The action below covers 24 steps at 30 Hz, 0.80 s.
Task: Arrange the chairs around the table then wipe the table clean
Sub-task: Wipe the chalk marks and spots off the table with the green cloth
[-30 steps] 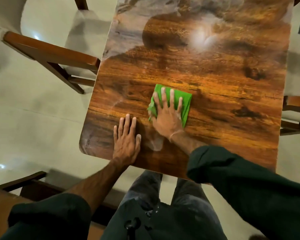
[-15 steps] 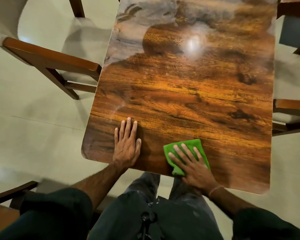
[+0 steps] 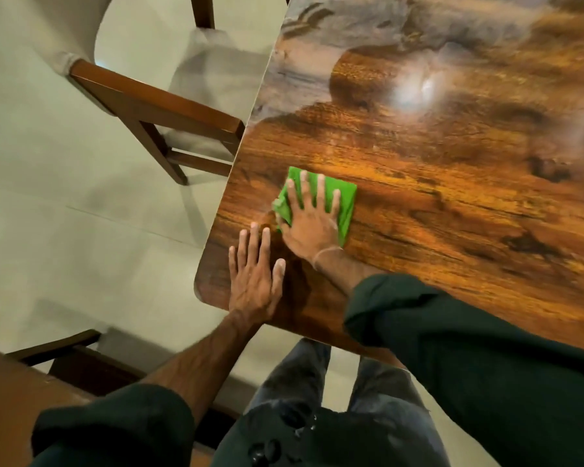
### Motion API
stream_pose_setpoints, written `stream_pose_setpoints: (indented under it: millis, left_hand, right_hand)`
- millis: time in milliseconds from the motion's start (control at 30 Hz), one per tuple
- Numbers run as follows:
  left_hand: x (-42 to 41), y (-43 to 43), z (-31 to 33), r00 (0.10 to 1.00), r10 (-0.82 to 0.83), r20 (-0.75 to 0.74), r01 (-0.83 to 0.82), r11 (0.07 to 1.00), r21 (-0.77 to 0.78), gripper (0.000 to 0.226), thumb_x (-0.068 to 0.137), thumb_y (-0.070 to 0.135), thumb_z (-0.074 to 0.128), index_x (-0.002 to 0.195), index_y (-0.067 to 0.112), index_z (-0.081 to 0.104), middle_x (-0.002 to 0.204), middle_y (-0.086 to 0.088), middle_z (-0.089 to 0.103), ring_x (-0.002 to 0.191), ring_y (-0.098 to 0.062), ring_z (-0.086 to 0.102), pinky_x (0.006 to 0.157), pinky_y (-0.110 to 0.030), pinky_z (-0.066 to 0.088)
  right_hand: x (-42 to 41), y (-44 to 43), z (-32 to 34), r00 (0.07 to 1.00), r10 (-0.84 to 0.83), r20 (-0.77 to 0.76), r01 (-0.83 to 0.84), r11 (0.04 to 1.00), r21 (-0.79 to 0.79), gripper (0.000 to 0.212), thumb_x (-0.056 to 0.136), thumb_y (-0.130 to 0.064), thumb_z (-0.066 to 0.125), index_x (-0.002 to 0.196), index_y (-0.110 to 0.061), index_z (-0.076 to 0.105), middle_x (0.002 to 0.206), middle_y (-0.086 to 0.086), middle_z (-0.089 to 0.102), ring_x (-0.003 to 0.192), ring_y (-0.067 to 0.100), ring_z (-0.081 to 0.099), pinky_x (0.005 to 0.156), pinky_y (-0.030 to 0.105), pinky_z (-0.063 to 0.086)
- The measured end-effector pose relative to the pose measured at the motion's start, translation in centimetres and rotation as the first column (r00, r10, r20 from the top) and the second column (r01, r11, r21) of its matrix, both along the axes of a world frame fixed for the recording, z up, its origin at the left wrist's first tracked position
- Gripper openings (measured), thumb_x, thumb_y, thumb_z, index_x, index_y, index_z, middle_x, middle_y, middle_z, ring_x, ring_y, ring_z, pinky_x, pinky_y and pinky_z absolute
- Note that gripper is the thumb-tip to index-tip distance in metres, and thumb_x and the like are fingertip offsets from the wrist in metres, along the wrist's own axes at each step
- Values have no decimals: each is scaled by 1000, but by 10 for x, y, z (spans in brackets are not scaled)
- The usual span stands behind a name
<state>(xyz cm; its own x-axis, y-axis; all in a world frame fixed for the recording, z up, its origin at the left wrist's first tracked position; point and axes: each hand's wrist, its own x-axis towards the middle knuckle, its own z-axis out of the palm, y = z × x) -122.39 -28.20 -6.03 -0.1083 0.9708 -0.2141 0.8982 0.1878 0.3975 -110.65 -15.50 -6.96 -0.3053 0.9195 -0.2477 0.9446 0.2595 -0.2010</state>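
Pressing palm-down w/ fingers spread wide and straight, my R hand point(image 3: 312, 224) is pinning the green cloth point(image 3: 347, 200) flat on the table point(image 3: 452, 197), close to its L edge. Cloth is looking soft, folded into a rough rectangle and bunching at the thumb side. Its far edge is running across the tabletop at a slight slant, but w/ the hand covering it I'm not making out its long axis. My L hand point(image 3: 255, 281) is lying flat just beside, fingers straight, near the rounded front-L corner, gripping nothing. Tabletop is showing glossy wood grain w/ hazy streaks farther out, long axis running away from me. Wooden chair point(image 3: 155, 106) w/ pale padded seat is standing at the L side.
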Motion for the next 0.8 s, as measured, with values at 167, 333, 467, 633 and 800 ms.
stream_pose_setpoints:
  millis: [167,333,467,633,800]
  left_hand:
    - [-18,-5,4,999,32,-9,-32,999,26,71,101,56,12,162,20,4,170,-1,-6,156,-17,-10,126,-47,-3]
    - [-30,-27,5,984,-180,1,180,983,44,78,98,57,27,162,16,9,170,-5,-3,156,-23,-4,124,-54,4]
    - [-21,-49,4,949,-314,11,314,949,35,75,100,58,28,162,18,14,170,-3,1,156,-24,-1,123,-58,9]
    - [11,-42,-3,955,-295,22,295,955,-10,71,102,56,19,162,20,9,170,0,-4,156,-21,-6,124,-55,5]
    - [60,-21,-8,915,-404,12,404,915,-11,69,103,50,20,162,18,5,170,-3,-7,156,-23,-8,124,-54,3]
  right_hand:
    - [-31,-12,-5,903,425,60,-428,903,44,71,98,-50,31,158,-24,3,166,1,-6,151,32,-10,117,59,-2]
    - [-8,-61,-10,787,614,59,-617,783,81,77,95,-50,40,158,-22,7,166,4,-6,150,31,-13,118,59,1]
    - [25,-112,-4,825,566,-8,-565,824,40,80,93,-59,38,158,-21,12,166,6,5,151,30,-13,119,59,2]
    - [77,-166,0,930,367,-25,-367,930,-19,82,92,-55,45,158,-22,9,166,3,-4,151,27,-11,120,58,4]
    - [132,-198,10,982,189,-11,-190,980,-63,76,98,-56,36,158,-22,5,166,2,-2,152,26,-6,119,58,12]
